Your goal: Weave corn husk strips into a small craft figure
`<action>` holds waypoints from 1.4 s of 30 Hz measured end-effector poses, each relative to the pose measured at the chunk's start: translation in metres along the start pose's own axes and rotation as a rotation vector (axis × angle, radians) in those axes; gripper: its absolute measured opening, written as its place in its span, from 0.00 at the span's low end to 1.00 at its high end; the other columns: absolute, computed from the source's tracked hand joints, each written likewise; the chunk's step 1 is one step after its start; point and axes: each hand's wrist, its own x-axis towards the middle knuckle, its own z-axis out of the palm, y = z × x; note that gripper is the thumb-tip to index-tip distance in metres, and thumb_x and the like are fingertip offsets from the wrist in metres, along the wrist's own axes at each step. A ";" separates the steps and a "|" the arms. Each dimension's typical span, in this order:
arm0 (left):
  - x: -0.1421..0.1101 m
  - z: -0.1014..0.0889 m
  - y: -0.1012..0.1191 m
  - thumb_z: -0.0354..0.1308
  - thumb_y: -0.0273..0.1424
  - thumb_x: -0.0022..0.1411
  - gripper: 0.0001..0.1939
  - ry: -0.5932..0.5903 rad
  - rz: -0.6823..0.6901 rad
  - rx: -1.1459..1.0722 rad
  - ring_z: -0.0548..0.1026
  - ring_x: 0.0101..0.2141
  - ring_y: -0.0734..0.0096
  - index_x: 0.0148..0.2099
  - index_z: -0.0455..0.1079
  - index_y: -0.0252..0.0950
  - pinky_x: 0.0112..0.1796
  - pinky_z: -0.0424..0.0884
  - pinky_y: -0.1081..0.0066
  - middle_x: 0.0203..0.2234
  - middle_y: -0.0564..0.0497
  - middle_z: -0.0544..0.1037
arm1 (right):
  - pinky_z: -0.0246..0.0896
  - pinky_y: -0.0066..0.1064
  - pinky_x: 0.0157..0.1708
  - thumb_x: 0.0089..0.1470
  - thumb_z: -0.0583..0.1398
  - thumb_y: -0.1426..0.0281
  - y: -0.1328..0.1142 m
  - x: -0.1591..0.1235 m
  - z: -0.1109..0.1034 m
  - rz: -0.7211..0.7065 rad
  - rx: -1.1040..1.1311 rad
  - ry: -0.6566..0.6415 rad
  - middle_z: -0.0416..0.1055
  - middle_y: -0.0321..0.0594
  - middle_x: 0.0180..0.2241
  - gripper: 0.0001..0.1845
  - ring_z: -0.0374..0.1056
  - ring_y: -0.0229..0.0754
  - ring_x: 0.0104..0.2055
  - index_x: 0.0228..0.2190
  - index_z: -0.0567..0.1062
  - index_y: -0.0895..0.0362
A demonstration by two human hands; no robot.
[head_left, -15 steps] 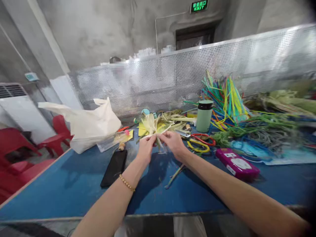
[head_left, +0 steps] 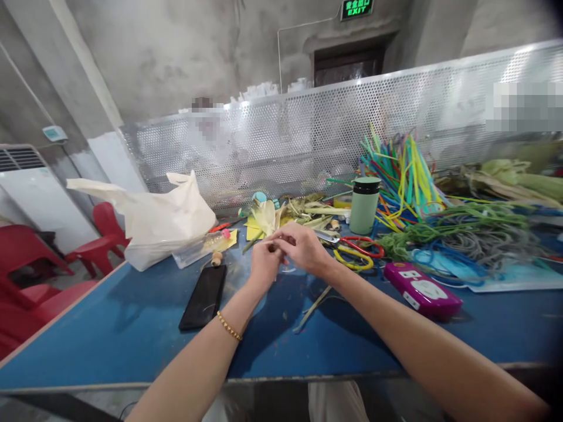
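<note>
My left hand (head_left: 264,262) and my right hand (head_left: 301,249) meet above the blue table (head_left: 109,328), fingers pinched together on a thin pale strip of dried husk (head_left: 269,240). The left wrist wears a gold bead bracelet (head_left: 229,326). Just beyond the hands lies a pile of pale yellow-green husk pieces (head_left: 281,215). A loose husk strip (head_left: 312,308) lies on the table under my right forearm.
A black phone (head_left: 203,297) lies left of my hands, a white plastic bag (head_left: 153,220) beyond it. Right: green tumbler (head_left: 363,205), scissors (head_left: 352,241), magenta power strip (head_left: 422,290), coloured sticks (head_left: 402,170), green cords (head_left: 457,231). A perforated metal screen (head_left: 308,140) backs the table; red chairs (head_left: 65,258) stand left.
Both hands have lifted slightly and drawn closer; the spread husk bundle they held has closed down to a thin strip pinched between the fingers.
</note>
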 end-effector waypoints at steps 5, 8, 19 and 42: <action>0.003 -0.002 -0.010 0.55 0.26 0.50 0.09 -0.068 -0.078 0.038 0.69 0.14 0.73 0.19 0.64 0.35 0.19 0.60 0.75 0.10 0.54 0.67 | 0.60 0.28 0.34 0.55 0.61 0.77 0.007 0.004 -0.003 0.045 0.129 -0.018 0.71 0.37 0.29 0.06 0.67 0.36 0.32 0.30 0.79 0.58; 0.005 -0.003 -0.009 0.56 0.27 0.50 0.06 -0.068 -0.080 -0.014 0.68 0.13 0.74 0.22 0.65 0.35 0.19 0.59 0.75 0.12 0.55 0.68 | 0.60 0.28 0.33 0.56 0.60 0.76 0.007 0.005 -0.003 0.049 0.167 -0.027 0.71 0.38 0.31 0.07 0.66 0.35 0.30 0.35 0.79 0.59; 0.003 -0.005 -0.011 0.60 0.33 0.53 0.08 -0.133 -0.024 0.007 0.70 0.14 0.74 0.26 0.66 0.35 0.19 0.60 0.74 0.17 0.55 0.71 | 0.58 0.28 0.32 0.52 0.64 0.75 0.002 0.006 -0.002 0.019 0.139 0.034 0.69 0.35 0.27 0.03 0.64 0.36 0.29 0.27 0.78 0.57; 0.007 -0.016 0.009 0.66 0.33 0.48 0.11 -0.027 -0.251 -0.396 0.72 0.18 0.76 0.30 0.72 0.30 0.24 0.68 0.73 0.23 0.50 0.77 | 0.60 0.31 0.39 0.57 0.61 0.77 0.022 0.003 -0.008 -0.138 0.004 -0.097 0.75 0.41 0.32 0.07 0.69 0.40 0.36 0.30 0.79 0.57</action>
